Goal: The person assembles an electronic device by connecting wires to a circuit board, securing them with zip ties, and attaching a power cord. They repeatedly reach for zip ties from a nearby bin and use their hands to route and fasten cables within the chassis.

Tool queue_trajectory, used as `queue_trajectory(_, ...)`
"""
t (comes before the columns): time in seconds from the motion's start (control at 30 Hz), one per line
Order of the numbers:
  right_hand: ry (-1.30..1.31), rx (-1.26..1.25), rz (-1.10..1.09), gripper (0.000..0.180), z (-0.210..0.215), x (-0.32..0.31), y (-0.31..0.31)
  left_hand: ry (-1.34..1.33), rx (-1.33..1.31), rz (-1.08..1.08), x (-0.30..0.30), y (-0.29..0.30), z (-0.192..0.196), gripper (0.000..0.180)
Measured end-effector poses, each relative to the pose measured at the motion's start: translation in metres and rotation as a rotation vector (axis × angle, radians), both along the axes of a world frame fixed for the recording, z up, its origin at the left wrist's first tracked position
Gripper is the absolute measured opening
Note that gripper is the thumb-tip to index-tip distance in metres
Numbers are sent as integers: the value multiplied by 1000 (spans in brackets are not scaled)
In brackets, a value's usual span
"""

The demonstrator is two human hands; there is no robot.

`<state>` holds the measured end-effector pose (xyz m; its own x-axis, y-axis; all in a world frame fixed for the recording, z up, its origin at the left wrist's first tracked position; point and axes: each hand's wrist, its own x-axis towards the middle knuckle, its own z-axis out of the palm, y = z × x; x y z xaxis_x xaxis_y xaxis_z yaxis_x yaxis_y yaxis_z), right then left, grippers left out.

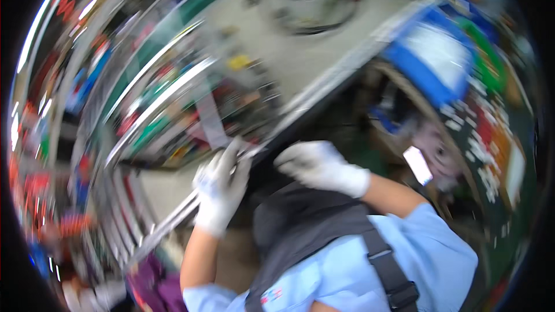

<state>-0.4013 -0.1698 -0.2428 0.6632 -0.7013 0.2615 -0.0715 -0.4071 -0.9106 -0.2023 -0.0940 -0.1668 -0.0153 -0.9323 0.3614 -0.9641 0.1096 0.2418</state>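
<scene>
The whole picture is smeared by motion. My left hand [222, 185], in a white glove, is at the front edge of the workbench [312, 95], its fingers bent toward the thumb. A small dark, shiny spot shows between them, too blurred to name. My right hand [324, 167], also gloved in white, hovers in front of my body just off the bench edge. Its fingers are curled together, and whatever they may hold is hidden. A pale strip [211, 118] lies on the bench just beyond my left hand.
Metal rails [167, 101] and colourful small parts crowd the bench at left. A coiled dark cable [315, 29] lies farther back. At right are a blue tray [433, 52], a cardboard box [457, 138] and scattered white pieces [483, 150]. Purple cloth [153, 283] shows at lower left.
</scene>
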Motion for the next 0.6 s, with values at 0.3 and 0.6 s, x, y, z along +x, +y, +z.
queue_trajectory(0.3, 282, -9, -121, 20, -6, -77, 49, 835, 160, -532, -112, -9, -52, 14)
queue_trajectory(0.6, 137, 85, -179, 17, -27, -99, 67, 1017, 53, -261, -95, 30, -19, 24)
